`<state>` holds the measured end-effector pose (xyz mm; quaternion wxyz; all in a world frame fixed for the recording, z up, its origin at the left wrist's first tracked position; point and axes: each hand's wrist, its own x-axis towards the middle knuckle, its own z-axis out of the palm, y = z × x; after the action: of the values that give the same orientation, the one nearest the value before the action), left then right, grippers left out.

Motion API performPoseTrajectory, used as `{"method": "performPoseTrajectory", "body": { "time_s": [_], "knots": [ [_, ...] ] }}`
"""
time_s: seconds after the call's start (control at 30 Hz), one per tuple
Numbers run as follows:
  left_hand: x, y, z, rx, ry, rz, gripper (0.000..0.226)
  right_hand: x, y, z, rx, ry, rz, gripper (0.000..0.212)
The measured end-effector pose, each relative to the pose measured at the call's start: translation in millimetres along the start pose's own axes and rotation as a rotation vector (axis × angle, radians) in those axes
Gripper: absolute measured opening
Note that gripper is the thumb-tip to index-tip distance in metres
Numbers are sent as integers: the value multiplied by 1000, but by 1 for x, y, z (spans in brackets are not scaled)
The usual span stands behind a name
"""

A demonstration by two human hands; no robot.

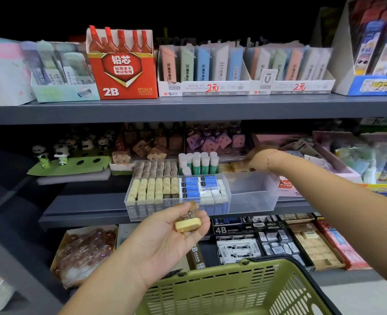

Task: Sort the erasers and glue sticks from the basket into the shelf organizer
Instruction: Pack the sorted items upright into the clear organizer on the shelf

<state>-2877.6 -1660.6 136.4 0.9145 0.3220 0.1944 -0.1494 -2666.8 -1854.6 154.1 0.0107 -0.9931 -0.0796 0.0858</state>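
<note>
Slotted green basket [210, 288], blocky cream eraser [188, 225]

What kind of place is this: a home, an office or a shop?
Probably a stationery shop: shelf boxes with handwritten price marks, a clear organizer of erasers and glue sticks, and a green shopping basket.

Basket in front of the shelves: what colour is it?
Olive green with slotted walls; the basket shows best in the head view, the only one.
</note>
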Motion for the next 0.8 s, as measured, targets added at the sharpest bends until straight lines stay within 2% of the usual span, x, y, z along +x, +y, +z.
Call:
{"method": "performPoseTrajectory", "body": {
  "time_s": [0.17,0.3,0.43,0.6,0.7,0.73,0.8],
  "knots": [
    [1,-1,-2,19,-4,20,44,6,-1,4,-65,-43,28,32],
    [1,-1,-3,91,-21,10,31,18,-1,13,-127,12,19,26],
    [2,-2,-4,237,7,46,34,18,1,17,-105,72,36,24],
    [3,-3,-1,108,39,61,39,7,3,23,-64,88,18,28],
    [5,-5,0,104,68,71,28,-18,-6,12,21,282,-153,22],
    [4,-5,0,104,80,70,25,-34,-12,7,162,316,-267,19],
    [4,-4,0,136,98,73,20,-76,-26,-1,524,232,-575,20]
  ]
}}
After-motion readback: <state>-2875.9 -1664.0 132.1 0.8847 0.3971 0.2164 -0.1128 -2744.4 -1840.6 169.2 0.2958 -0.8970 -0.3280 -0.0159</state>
